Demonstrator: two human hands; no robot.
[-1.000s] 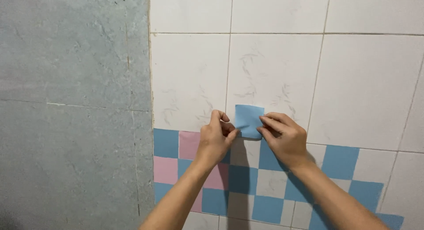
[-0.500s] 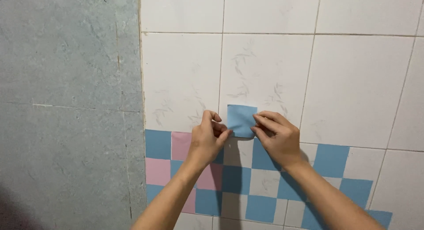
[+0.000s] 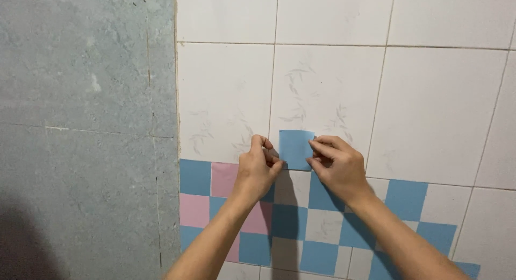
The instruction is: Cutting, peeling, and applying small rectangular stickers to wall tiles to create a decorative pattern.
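A small blue square sticker (image 3: 295, 147) lies flat against a white wall tile (image 3: 322, 97), just above a checkered band of blue, pink and white squares (image 3: 301, 221). My left hand (image 3: 257, 171) pinches the sticker's lower left edge with fingertips. My right hand (image 3: 337, 167) presses its right edge with the fingers against the wall. Both forearms reach up from the bottom of the view.
The white tiled wall (image 3: 441, 108) has dark grout lines and faint grey leaf marks. To the left is a rough grey cement wall (image 3: 86, 124). A dark shadow lies at the bottom left corner.
Both hands and the blue sticker have shifted slightly down and left in the view. The sticker now sits squarer and flatter on the tile than a second ago.
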